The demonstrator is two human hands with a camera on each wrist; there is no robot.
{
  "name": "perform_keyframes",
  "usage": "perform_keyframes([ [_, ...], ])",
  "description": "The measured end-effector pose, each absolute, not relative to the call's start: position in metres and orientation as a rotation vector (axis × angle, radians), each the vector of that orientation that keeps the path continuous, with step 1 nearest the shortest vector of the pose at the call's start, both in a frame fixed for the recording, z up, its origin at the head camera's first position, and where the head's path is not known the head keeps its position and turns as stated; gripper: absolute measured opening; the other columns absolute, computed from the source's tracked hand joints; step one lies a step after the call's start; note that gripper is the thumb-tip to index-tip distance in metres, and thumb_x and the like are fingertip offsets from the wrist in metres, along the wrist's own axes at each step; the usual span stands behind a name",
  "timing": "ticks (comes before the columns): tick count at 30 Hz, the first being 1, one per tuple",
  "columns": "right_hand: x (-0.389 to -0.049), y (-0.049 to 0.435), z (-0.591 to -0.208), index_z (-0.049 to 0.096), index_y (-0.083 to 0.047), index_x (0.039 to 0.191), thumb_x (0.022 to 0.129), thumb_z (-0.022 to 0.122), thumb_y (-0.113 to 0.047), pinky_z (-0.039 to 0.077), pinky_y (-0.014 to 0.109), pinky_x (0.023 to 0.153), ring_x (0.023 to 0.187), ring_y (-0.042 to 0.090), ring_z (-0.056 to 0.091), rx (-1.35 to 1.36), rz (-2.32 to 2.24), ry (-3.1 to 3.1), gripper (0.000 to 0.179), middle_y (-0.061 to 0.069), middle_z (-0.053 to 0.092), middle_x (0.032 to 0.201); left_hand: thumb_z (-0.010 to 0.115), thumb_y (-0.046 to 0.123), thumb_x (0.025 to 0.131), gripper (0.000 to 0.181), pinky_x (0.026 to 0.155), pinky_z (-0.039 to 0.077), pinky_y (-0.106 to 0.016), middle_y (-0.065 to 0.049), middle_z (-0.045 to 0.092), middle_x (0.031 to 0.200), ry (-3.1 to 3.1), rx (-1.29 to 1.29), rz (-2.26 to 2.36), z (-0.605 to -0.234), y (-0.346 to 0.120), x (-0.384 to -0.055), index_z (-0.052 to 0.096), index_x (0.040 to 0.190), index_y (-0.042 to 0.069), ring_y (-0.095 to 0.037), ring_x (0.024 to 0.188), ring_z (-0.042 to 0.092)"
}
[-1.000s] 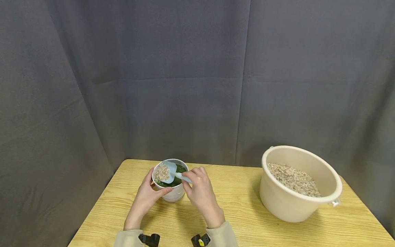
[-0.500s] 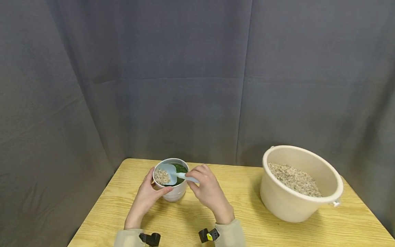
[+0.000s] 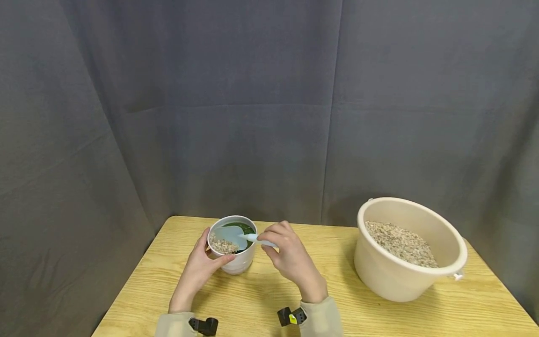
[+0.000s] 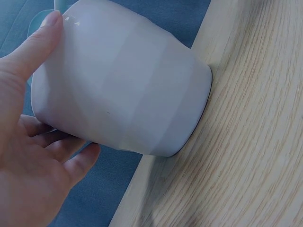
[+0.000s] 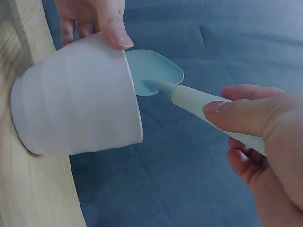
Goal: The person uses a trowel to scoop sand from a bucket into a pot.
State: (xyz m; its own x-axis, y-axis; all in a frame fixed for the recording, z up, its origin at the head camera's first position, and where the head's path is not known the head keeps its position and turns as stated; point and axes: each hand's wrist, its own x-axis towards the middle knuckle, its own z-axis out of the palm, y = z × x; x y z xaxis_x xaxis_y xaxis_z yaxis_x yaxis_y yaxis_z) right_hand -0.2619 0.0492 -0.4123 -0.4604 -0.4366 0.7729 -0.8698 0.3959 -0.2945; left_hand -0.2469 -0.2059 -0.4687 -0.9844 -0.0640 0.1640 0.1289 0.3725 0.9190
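My left hand [image 3: 200, 265] holds a white pot [image 3: 237, 267] that stands upright on the table, thumb at the near rim and fingers round its left side. My right hand [image 3: 292, 257] grips the pale blue handle of a scoop [image 5: 199, 101], thumb on top in the right wrist view. Its blade [image 3: 229, 234] reaches over the rim into the pot and is tilted. Tan gravel [image 3: 223, 245] lies along the blade's lower edge, inside the pot's near left side. Something dark green [image 3: 245, 228] shows in the pot behind the blade. In the left wrist view the pot's ridged wall [image 4: 123, 80] hides its contents.
On the right of the wooden table [image 3: 311, 285] stands a large cream bucket [image 3: 391, 281], with tan gravel [image 3: 402, 245] inside. A dark grey curtain [image 3: 252, 112] hangs behind the table and along its left side.
My right hand has drawn back to the right with the scoop. The blade has tipped over, and gravel has slid from it toward the pot's near side. My left hand stays put.
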Motion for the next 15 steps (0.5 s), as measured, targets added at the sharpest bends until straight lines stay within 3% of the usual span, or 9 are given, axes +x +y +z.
perform_keyframes([
  [15, -0.265, 0.0571, -0.4169, 0.077, -0.007, 0.096, 0.073, 0.08, 0.011, 0.048, 0.028, 0.073, 0.09, 0.018, 0.053, 1.043, 0.918, -2.006, 0.029, -0.001, 0.067, 0.098, 0.088, 0.038, 0.071, 0.108, 0.108, 0.037, -0.049, -0.015, 0.034, 0.151, -2.461, -0.052, -1.648, -0.4686, -0.205, -0.2468, 0.024, 0.154, 0.013, -0.035, 0.133, 0.042],
])
